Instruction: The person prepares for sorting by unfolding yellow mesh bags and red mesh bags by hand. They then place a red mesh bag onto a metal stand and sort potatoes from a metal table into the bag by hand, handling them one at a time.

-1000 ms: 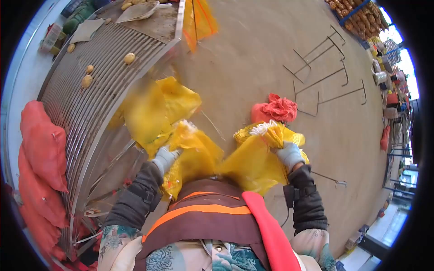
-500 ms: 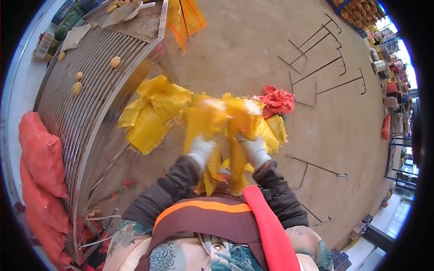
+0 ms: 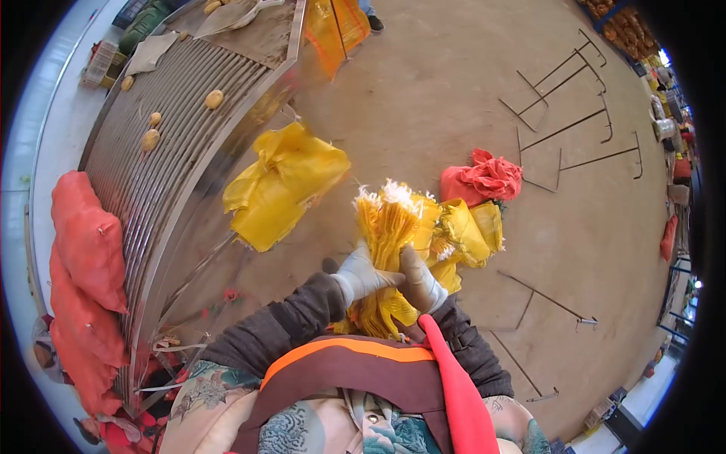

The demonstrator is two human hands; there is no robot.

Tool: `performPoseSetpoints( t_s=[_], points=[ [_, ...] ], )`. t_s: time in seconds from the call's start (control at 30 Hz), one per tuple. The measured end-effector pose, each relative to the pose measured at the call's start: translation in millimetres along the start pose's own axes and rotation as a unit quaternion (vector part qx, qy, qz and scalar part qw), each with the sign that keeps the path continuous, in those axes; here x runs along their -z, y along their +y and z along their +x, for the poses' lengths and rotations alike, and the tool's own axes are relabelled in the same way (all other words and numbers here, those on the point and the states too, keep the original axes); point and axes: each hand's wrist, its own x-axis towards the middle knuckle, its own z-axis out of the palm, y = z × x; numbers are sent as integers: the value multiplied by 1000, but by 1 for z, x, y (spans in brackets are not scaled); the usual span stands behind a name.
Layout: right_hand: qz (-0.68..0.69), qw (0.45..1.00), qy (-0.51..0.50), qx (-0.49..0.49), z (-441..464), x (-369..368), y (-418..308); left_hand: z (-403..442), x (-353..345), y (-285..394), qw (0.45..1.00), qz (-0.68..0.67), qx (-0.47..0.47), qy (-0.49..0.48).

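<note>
A gathered bundle of yellow mesh bags [image 3: 386, 227] with frayed white ends stands upright before my body. Both gloved hands are wrapped round its middle, my left hand [image 3: 364, 274] from the left and my right hand [image 3: 421, 281] from the right, their thumbs close together. Just right of the bundle, more folded yellow bags [image 3: 467, 231] lie beside a crumpled red mesh bag [image 3: 482, 179]. Another yellow bag [image 3: 286, 181] is spread to the left, by the metal table's edge.
On the left is a slatted metal table [image 3: 189, 98] with several potatoes [image 3: 214, 99]. Filled red sacks [image 3: 89, 250] lean along its far side. Metal rod frames [image 3: 567, 98] lie on the floor at right. A person's shoe [image 3: 375, 23] shows at the top, beside an orange bag [image 3: 333, 34].
My hands, first apart with a yellow bunch in each, have come together round one bundle. The shoe has come into view at the top.
</note>
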Motion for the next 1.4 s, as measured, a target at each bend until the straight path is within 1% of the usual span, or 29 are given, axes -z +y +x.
performPoseSetpoints(
  t_s=[0.03,0.07,0.1,0.17,0.23,0.3,0.33,0.37,0.43,0.47,0.5,0.57,0.63,0.67,0.73,0.77,0.8,0.83,0.87,0.9,0.93,0.97,1.03,1.1,1.13,1.17,1.2,1.33,1.4],
  points=[
    [-14,999,-36,-28,2,0,4,1,4,-8,1000,-5,27,6],
    [-141,975,-31,-168,3,14,8,3,9,-19,999,-3,31,9],
    [-137,975,-32,-170,5,8,7,6,13,-27,999,-4,49,6],
    [-154,984,-29,-89,7,-8,2,12,23,-43,998,-6,69,-1],
    [-164,982,2,-91,19,-2,27,16,36,-47,997,26,61,-39],
    [-413,908,-44,-49,35,18,42,24,53,-49,998,-3,55,-38],
    [-550,828,-58,-91,44,12,13,31,64,-48,998,-32,45,-33],
    [-551,828,-49,-94,51,13,15,39,79,-49,998,-32,44,-43],
    [-635,767,91,-1,65,14,27,53,124,-53,996,-82,11,14],
    [-614,783,102,-18,74,20,48,60,151,-53,993,-110,2,36],
    [-617,780,102,-19,87,17,59,67,179,-48,989,-136,-6,60],
    [-626,777,40,-54,115,0,87,78,232,-43,987,-105,-29,120],
    [-637,768,13,-59,162,-16,114,92,280,-50,981,-85,-30,170],
    [-638,769,-6,-40,189,-29,121,102,304,-58,982,-86,-26,168],
    [-648,760,-40,1,244,-49,136,125,351,-84,967,46,-99,229],
    [-657,752,-54,21,269,-56,145,137,369,-104,967,45,-95,230],
    [-657,752,-56,19,294,-61,155,153,386,-129,933,207,-53,288],
    [-682,726,-84,19,317,-66,165,165,393,-140,870,363,-8,334],
    [-706,699,-112,18,336,-68,175,174,398,-152,817,449,15,361],
    [-706,699,-112,13,351,-70,182,182,404,-160,809,465,35,359],
    [-724,677,-132,4,363,-73,186,189,408,-165,815,463,57,343],
    [-739,656,-153,-5,373,-75,189,196,414,-168,832,446,79,321],
    [-737,654,-169,-19,389,-71,199,200,424,-170,877,386,93,272],
    [-749,639,-165,50,400,-67,210,201,434,-170,901,344,96,247],
    [-749,640,-167,47,405,-66,213,202,439,-168,907,334,96,238],
    [-748,638,-165,75,410,-65,215,204,443,-165,907,334,96,238],
    [-748,635,-163,104,416,-64,216,207,447,-164,907,332,97,241],
    [-744,640,-161,105,460,-66,232,230,453,-157,871,391,78,288],
    [-765,620,-176,8,483,-74,231,244,446,-148,821,453,23,348]
  ],
)
